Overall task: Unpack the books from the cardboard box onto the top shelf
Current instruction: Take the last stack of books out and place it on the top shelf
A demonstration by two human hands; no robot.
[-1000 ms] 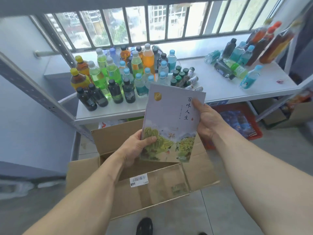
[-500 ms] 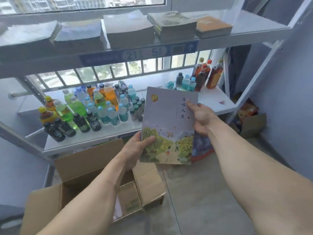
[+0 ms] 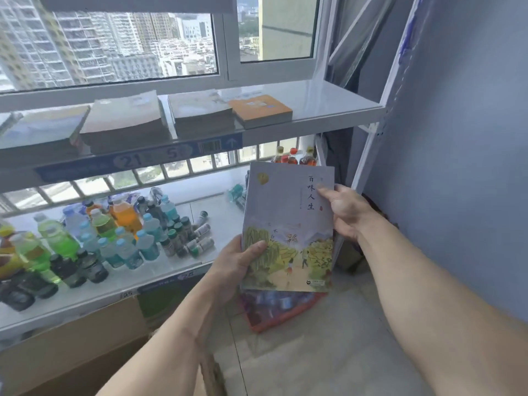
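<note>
book (image 3: pixel 288 224) held below stacks (image 3: pixel 200 115) crowding shelf (image 3: pixel 328 110)

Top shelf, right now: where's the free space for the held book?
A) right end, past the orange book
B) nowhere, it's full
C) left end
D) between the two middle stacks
A: the top shelf is bare to the right of the orange book, while book stacks fill it from there leftward. The book is still below it, held by the left hand and right hand.
</note>
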